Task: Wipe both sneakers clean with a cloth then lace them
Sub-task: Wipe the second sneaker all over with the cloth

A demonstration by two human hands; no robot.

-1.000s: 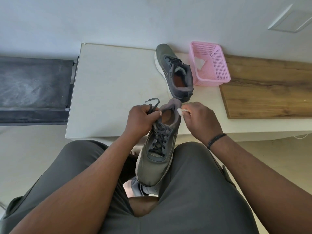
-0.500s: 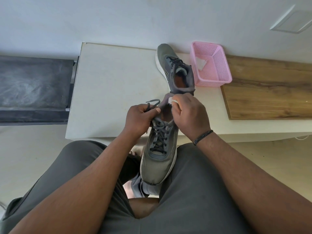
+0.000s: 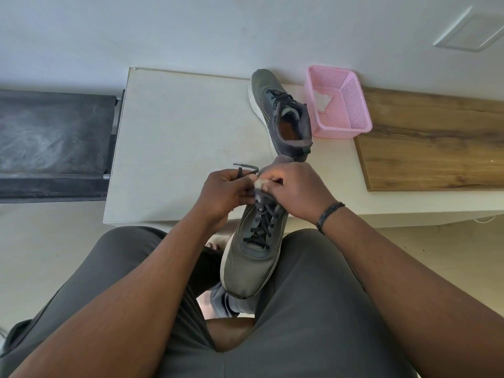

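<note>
A grey sneaker [image 3: 252, 257] with dark laces lies between my thighs, toe towards me, heel over the table edge. My left hand [image 3: 226, 190] grips its collar and the loose lace ends [image 3: 245, 168] on the left side. My right hand [image 3: 296, 190] pinches a small white cloth [image 3: 259, 183] against the tongue at the shoe's opening, covering the heel. The second grey sneaker [image 3: 281, 115] stands laced on the white table [image 3: 177, 148], toe pointing away, next to the basket.
A pink perforated basket [image 3: 341, 124] with a white wad inside sits at the table's back right. A wooden board [image 3: 436, 143] lies to the right of it. A dark bench [image 3: 51, 143] stands left of the table.
My right hand has moved left with the cloth, from the shoe's right heel edge across to the tongue, close to my left hand. The shoe shifted slightly.
</note>
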